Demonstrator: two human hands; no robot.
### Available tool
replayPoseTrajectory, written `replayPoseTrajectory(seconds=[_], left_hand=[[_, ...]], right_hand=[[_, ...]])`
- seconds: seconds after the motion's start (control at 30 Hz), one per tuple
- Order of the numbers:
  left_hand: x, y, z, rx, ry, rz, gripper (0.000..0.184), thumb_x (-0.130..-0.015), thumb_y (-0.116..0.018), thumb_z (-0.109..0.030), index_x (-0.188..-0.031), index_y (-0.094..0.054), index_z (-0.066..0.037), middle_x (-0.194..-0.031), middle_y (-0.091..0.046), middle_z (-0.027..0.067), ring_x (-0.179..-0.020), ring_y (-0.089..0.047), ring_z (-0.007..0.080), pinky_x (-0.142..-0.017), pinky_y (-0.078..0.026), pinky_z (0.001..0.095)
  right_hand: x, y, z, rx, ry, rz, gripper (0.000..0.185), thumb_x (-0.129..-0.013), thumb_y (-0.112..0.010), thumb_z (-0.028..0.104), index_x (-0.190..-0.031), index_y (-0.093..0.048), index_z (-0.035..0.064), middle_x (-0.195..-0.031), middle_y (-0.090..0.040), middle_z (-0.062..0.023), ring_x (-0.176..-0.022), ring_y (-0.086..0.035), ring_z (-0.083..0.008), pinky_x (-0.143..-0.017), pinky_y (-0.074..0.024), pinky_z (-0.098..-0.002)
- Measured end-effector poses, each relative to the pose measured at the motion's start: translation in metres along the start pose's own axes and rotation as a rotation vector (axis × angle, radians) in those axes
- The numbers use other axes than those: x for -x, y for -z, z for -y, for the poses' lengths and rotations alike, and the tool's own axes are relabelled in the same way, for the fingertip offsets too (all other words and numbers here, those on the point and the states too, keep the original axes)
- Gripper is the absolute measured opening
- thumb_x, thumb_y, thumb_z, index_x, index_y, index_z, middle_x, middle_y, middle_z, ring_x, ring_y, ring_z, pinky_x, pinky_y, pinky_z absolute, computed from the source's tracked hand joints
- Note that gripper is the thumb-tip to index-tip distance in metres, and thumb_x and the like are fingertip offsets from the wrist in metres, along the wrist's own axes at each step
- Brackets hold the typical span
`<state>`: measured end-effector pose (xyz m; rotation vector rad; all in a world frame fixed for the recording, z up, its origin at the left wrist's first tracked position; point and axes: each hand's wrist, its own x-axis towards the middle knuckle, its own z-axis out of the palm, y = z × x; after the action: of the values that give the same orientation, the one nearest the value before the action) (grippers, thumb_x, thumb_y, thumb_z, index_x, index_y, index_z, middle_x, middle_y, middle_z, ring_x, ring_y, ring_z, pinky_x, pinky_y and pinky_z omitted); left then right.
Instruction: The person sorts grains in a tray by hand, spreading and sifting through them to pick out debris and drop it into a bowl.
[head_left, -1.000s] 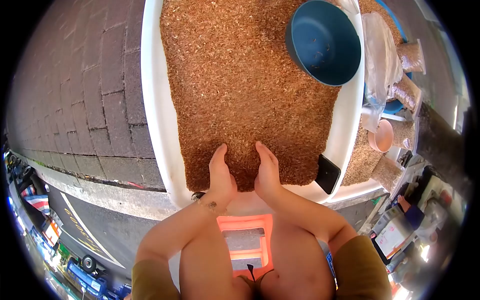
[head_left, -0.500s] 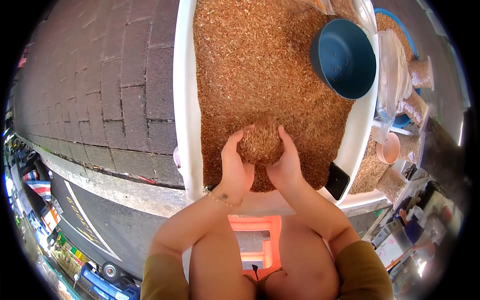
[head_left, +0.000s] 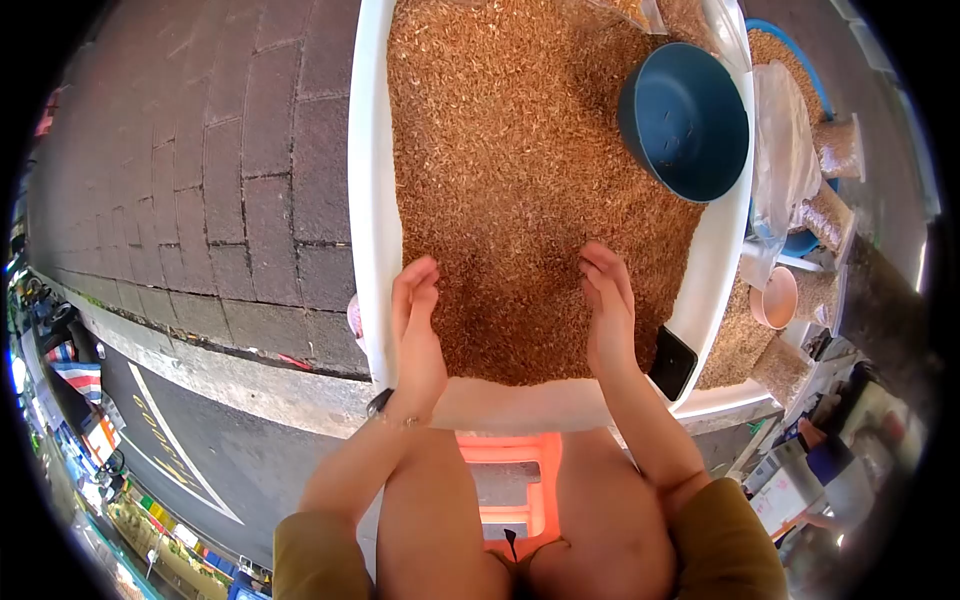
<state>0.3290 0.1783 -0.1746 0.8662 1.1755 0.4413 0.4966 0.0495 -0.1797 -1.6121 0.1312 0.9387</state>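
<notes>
A white tub (head_left: pixel 372 200) is filled with loose, dry, reddish-brown bits (head_left: pixel 510 150), too small to name surely. Over its near left part is my left hand (head_left: pixel 416 325), fingers stretched out and slightly bent, with nothing in it. My right hand (head_left: pixel 609 310) faces it from the near right side of the heap, also open and holding nothing. Between the two hands lies a darker stretch of the bits. Whether the fingertips touch the heap I cannot tell. A dark blue bowl (head_left: pixel 685 120) rests tilted on the bits at the far right, with a few bits inside.
A black phone (head_left: pixel 673 362) leans on the tub's near right corner. To the right are clear plastic bags (head_left: pixel 785 150), a pink cup (head_left: pixel 774 298) and packed bags of bits (head_left: pixel 838 148). An orange-red stool (head_left: pixel 545 480) shows between my legs. Brick paving (head_left: pixel 220 180) lies left.
My hands held a heaped double handful of the bits between them. Now they have parted to the left and right, and the bits are back on the heap.
</notes>
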Motion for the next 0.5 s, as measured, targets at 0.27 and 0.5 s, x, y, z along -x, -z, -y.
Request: replayPoseTrajectory(seconds=[0.27,0.5], left_hand=[[0.011,-0.003,0.039,-0.102,0.054,-0.092,0.034,-0.099,-0.042,-0.015,-0.131,-0.045,-0.004,-0.13,-0.043,0.0094,-0.123,-0.039,0.0208,-0.107,-0.027,0.0322],[0.008,-0.059,0.072,-0.06,0.11,-0.278,0.039,-0.101,-0.039,-0.025,-0.131,-0.045,-0.001,-0.134,-0.04,0.0118,-0.126,-0.036,0.0216,-0.108,-0.024,0.0325]], right_hand=[[0.023,0.04,-0.037,0.678,-0.021,-0.167,0.052,-0.095,-0.048,0.031,-0.141,-0.036,0.0095,-0.14,-0.033,-0.0146,-0.129,-0.029,-0.034,-0.11,-0.018,-0.0402],[0.009,-0.017,-0.041,-0.063,-0.364,-0.339,0.07,-0.097,-0.038,0.049,-0.15,-0.017,0.0083,-0.151,-0.018,-0.0128,-0.141,-0.013,-0.0283,-0.113,-0.0134,-0.0444]])
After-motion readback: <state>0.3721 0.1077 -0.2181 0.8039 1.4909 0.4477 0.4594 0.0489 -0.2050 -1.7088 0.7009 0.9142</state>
